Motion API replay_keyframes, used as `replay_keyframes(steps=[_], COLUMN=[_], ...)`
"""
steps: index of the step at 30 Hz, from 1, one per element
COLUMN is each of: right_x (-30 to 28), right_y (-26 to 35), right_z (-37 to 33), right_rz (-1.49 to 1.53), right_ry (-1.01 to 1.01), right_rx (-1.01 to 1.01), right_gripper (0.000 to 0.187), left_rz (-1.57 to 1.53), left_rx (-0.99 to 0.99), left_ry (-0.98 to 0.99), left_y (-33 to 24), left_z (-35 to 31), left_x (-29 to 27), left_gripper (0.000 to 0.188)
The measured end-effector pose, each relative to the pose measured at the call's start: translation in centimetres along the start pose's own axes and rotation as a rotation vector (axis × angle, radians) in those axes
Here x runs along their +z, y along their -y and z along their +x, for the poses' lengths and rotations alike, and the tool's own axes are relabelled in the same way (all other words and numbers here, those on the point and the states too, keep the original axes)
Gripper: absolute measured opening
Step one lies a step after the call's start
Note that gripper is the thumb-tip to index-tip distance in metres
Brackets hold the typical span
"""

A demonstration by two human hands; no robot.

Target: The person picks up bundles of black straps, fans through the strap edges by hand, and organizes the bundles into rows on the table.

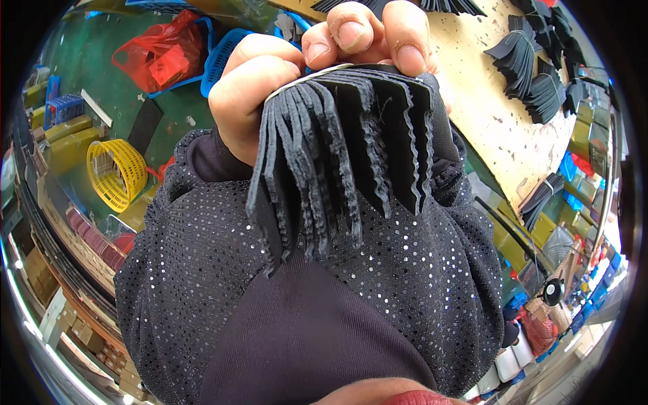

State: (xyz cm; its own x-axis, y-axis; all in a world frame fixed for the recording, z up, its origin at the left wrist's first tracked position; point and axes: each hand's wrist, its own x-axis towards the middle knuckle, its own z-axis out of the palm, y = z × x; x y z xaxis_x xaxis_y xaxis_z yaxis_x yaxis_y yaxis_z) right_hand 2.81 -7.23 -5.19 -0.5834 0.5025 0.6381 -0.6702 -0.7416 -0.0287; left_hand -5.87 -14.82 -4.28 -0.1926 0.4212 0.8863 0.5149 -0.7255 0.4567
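Green floor sprawled below, a yellow basket [116, 173] left of the stack and a wooden counter [493, 128] right of it, strewn with more black bundles [533, 74]. Both hands were up close: the left hand [253, 94] and right hand [378, 34] each had their grip clamped on the stack of black leather pieces [337, 162], fanned downward. Risk, I'd say: loosen the pinch at the top and the loose lower ends would splay and slip out.

stack of sheets [344, 155] in hands [317, 74], basket [116, 173] left
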Motion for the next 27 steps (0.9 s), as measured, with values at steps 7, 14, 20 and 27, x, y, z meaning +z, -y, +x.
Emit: replay_keyframes(steps=[7, 14, 20, 27], right_x=[0.6, 1.0, 1.8, 2.9], right_y=[0.4, 1.6, 2.9, 3.3], right_z=[0.5, 0.8, 1.7, 1.4], right_rz=[-0.03, -0.405, -0.69, -1.132], right_ry=[-0.076, 0.034, 0.07, 0.099], right_rx=[-0.027, 0.074, 0.071, 0.032], right_gripper=[0.008, 0.021, 0.053, 0.094], left_rz=[0.003, 0.08, 0.04, -0.03], left_rx=[-0.237, -0.222, -0.272, -0.039], left_ry=[0.084, 0.183, 0.171, 0.095], left_y=[-0.3, 0.2, 1.6, 1.8], left_z=[-0.1, 0.0, -0.9, 0.4], left_x=[-0.8, -1.7, -1.9, -1.8], left_gripper=[0.036, 0.039, 0.037, 0.041])
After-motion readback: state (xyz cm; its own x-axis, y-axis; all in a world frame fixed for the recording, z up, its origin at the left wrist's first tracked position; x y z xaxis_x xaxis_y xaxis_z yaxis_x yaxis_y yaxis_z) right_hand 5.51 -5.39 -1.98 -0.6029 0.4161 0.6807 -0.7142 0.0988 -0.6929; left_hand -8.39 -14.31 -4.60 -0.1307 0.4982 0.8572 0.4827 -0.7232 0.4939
